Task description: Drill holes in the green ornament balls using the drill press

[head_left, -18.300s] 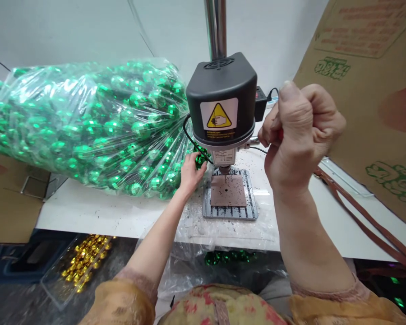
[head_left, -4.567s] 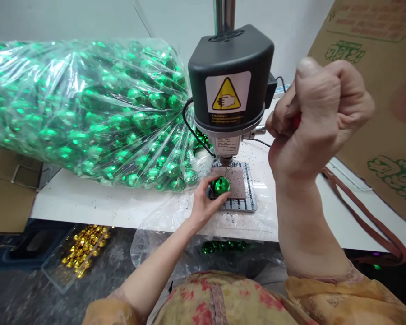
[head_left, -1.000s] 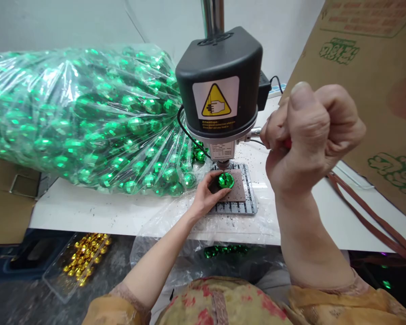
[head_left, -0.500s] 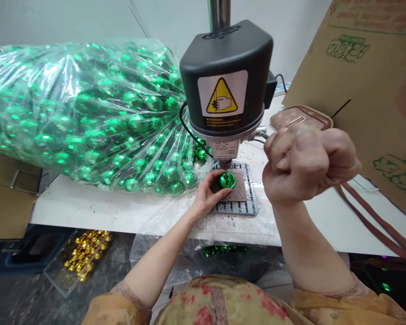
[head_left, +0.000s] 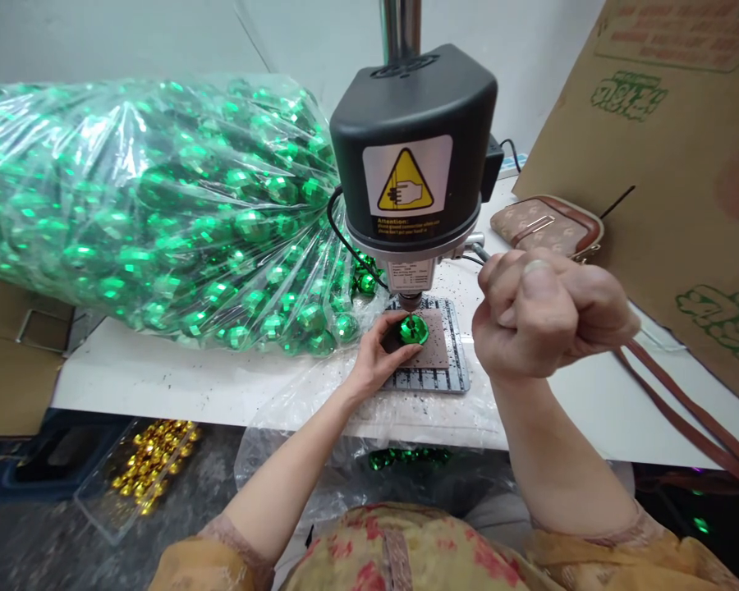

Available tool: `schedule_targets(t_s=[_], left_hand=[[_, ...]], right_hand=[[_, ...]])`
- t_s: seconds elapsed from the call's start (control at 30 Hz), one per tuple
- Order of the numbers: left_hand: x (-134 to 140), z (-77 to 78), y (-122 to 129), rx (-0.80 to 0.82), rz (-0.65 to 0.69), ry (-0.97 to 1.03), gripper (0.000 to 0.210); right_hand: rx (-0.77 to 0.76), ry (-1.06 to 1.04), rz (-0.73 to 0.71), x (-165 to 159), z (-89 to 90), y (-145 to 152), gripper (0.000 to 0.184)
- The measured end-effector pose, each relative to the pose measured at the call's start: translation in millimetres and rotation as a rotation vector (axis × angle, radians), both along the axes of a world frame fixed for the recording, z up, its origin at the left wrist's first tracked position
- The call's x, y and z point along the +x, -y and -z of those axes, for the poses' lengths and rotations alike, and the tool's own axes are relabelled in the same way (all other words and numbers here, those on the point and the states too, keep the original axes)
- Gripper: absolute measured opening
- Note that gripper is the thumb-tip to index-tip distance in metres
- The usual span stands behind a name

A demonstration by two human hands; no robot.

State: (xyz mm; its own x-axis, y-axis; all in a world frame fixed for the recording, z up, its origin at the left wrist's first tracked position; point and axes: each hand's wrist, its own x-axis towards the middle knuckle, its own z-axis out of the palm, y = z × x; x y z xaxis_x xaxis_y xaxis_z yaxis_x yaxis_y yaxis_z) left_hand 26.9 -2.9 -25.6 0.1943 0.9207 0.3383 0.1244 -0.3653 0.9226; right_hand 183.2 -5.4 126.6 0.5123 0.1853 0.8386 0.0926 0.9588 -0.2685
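A black bench drill press (head_left: 406,164) with a hand warning label stands in front of me. Under its chuck (head_left: 411,300) sits a shiny green faceted ball (head_left: 414,329). My left hand (head_left: 382,353) is closed around the ball's left side, thumb in front and fingers behind, on a brown square board (head_left: 438,349). The drill's tip meets the ball's top; how deep it goes is hard to see. Right of the machine, my right hand (head_left: 545,316) makes a fist at the end of the feed lever (head_left: 480,251); its fingers hide the grip.
Left, a large clear plastic bag (head_left: 160,213) bulges with green balls. A patterned purse (head_left: 545,223) with a brown strap lies by a cardboard box (head_left: 683,164). Dark shavings dot the slotted metal base (head_left: 459,373). Gold balls (head_left: 153,464) fill a clear bin below left.
My right fist has shifted slightly left and down, uncovering more of the purse. My left hand still holds the ball in the same place. The whole view has shifted slightly.
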Motion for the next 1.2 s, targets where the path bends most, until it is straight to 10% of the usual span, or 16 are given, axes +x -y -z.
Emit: schedule_targets(t_s=[0.67,0.97,1.2], left_hand=[[-0.5,-0.2,0.7,-0.009,-0.008,0.002,0.056],[3.1,-4.2,3.8,0.026,-0.087,-0.019,0.051],[-20.7,-23.0,67.6,0.195,-0.033,-0.121,0.032]], right_hand=[[0.093,0.098,-0.017,5.5,18.6,-3.9,0.045],[-0.243,-0.106,-0.140,1.2,-49.9,-9.8,0.042],[-0.218,-0.092,-0.162,4.5,-52.2,-17.2,0.039]])
